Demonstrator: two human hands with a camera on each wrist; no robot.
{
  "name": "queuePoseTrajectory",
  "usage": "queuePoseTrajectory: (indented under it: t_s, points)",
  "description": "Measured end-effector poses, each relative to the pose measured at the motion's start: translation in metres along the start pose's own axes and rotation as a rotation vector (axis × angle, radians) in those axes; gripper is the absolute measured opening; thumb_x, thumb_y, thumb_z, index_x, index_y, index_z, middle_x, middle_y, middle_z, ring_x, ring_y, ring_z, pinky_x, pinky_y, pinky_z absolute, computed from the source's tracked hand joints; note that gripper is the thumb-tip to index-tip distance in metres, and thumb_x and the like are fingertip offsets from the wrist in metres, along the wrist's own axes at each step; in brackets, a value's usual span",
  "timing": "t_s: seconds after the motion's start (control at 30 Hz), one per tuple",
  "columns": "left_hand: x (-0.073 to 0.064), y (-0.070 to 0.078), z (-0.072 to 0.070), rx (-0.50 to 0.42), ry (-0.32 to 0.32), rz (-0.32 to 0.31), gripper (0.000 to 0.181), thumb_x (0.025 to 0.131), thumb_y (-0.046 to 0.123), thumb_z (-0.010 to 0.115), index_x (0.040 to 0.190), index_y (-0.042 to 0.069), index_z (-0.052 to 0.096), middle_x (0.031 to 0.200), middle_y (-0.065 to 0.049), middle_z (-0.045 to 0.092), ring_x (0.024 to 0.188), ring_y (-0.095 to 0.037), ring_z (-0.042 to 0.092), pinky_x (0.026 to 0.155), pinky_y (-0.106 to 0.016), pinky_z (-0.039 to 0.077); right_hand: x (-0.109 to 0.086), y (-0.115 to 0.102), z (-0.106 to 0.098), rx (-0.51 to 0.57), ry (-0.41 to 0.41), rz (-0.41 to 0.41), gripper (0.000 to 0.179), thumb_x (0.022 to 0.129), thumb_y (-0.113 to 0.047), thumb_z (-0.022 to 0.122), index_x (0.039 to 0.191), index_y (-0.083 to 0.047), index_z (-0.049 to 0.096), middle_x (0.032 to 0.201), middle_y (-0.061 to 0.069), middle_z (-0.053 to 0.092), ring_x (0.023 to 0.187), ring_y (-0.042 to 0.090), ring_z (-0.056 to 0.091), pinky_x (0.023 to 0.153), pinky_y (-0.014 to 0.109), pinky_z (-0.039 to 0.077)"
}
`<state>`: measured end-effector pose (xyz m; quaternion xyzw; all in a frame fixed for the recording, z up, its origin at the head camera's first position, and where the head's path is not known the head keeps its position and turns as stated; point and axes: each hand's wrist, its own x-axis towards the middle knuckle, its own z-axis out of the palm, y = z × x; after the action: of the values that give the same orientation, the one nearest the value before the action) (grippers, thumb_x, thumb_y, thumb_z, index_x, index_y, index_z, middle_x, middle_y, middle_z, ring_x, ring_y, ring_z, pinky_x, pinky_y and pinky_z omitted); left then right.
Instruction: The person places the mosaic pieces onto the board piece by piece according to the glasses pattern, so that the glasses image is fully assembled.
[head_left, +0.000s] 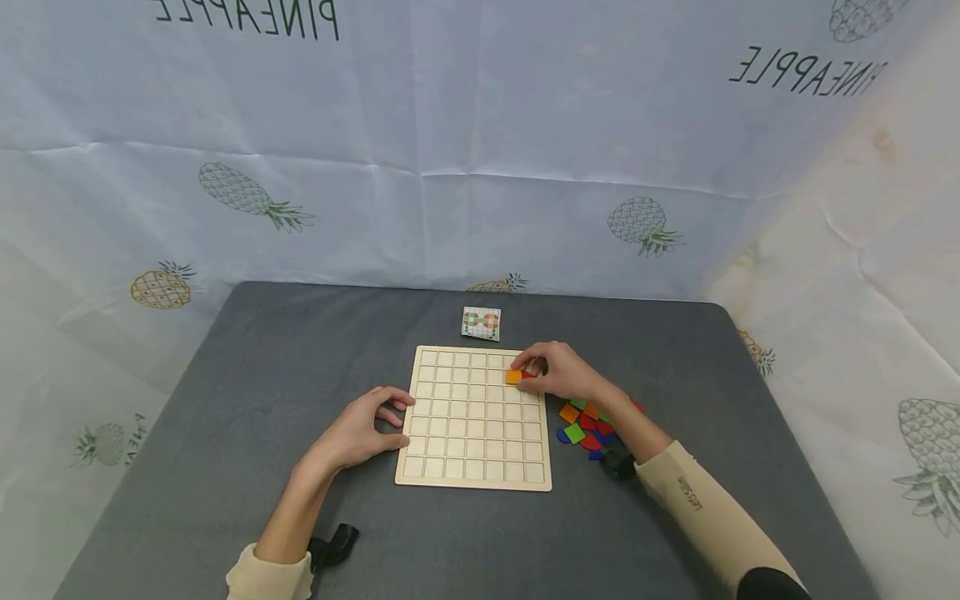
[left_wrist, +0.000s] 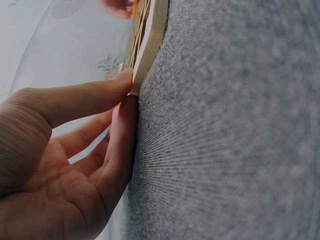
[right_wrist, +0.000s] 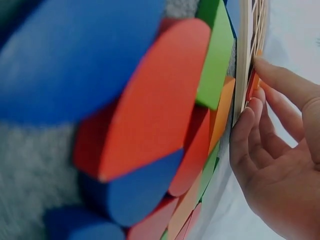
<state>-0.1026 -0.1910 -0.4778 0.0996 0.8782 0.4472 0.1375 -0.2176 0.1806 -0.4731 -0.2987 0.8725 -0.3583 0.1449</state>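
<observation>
While the board is pale, its tiles are orange and red.

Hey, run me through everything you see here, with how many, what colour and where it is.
Board: 1, pale wood, on the table
Orange piece: 1, orange, on the board's far right part
Red piece: 1, red, beside the orange one
Loose pieces: too overlapped to count; red, orange, green, blue; right of the board
Card: 1, white with a coloured pattern, beyond the board
Table: 1, dark grey, under everything
Cloth: count unclear, whitish with pineapple prints, around the table
Wrist cameras: 2, black, one per wrist
Sleeves: 2, cream, on the forearms
Left hand: 1, bare, touching the board's left edge
Right hand: 1, bare, pinching the red piece
</observation>
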Motion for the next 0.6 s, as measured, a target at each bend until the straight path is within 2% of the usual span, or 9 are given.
queuePoseTrajectory:
  t_s: [0.4, 0.6]
  points:
    - [-0.0002, 0.0003, -0.0002, 0.004, -0.002, 0.006, 0.052, 0.086, 0.004, 0.09, 0.133, 0.006, 0.069, 0.128, -0.015, 0.066, 0.106, -0.021, 0.071, 0.088, -0.037, 0.06, -0.0008, -0.0003, 0.001, 0.031, -0.002, 0.008, 0.031, 0.093, -0.014, 0.086, 0.122, -0.006, 0.079, 0.108, 0.009, 0.079, 0.088, 0.012, 0.064, 0.075, 0.025, 0.053]
    - [0.0, 0.0, 0.0002, 0.0, -0.003, 0.011, 0.052, 0.086, 0.004, 0.09, 0.134, 0.005, 0.068, 0.128, -0.015, 0.067, 0.106, -0.021, 0.071, 0.088, -0.035, 0.06, -0.0055, 0.0039, -0.0038, 0.031, 0.008, 0.017, 0.033, 0.094, -0.017, 0.087, 0.124, -0.008, 0.078, 0.115, 0.009, 0.08, 0.092, 0.013, 0.066, 0.077, 0.025, 0.055]
